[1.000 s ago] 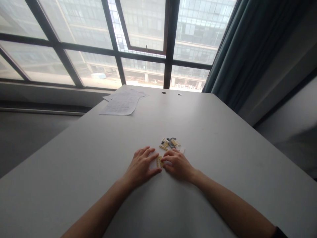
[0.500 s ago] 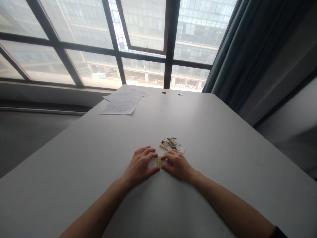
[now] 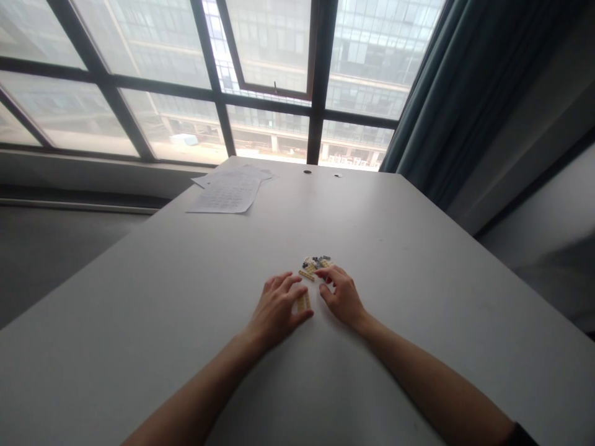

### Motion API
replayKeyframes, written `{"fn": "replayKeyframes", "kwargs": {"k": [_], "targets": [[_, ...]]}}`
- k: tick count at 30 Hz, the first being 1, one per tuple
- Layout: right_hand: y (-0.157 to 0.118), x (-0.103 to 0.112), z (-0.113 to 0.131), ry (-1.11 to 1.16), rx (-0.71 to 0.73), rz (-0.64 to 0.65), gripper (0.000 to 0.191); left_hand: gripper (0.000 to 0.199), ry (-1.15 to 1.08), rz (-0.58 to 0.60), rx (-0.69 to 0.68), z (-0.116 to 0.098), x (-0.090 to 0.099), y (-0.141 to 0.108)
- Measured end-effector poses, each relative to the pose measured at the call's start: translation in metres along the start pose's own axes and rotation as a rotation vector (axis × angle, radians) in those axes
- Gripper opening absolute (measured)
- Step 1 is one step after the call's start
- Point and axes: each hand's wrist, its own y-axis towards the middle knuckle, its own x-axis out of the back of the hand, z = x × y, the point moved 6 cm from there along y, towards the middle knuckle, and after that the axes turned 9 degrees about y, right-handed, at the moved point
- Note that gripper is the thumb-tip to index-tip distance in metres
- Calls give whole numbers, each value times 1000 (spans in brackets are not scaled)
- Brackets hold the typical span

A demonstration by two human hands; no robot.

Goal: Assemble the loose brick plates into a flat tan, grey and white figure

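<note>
My left hand has its thumb and fingertips round the edges of a small tan studded building-block plate, which lies low over the white table; the hand covers part of it. To the right, my right hand is at the near side of a pile of loose building blocks. Its thumb and fingers are apart and I see nothing held between them. The pile mixes tan, white, grey and black pieces. A long narrow tan piece lies at its near left side. My right hand hides the pile's right part.
Printed sheets of paper lie at the far left of the white table. Two small round holes are near its far edge. Beyond are large windows, with a dark curtain at the right.
My right hand has let go of the tan plate and moved up and right to the block pile. My left hand has shifted slightly right, still with the plate.
</note>
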Motion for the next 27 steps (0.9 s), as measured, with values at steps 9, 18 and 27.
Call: {"fn": "replayKeyframes", "kwargs": {"k": [9,18,27], "targets": [[-10,-13,2,-125,187,253,19,53,-16,34,-3,19,2,-8],[-14,-22,6,-178,212,321,18,41,-32,68,-20,19,0,-7],[-15,-23,7,-186,199,321,17,40,-46,73,-32,22,1,-9]]}}
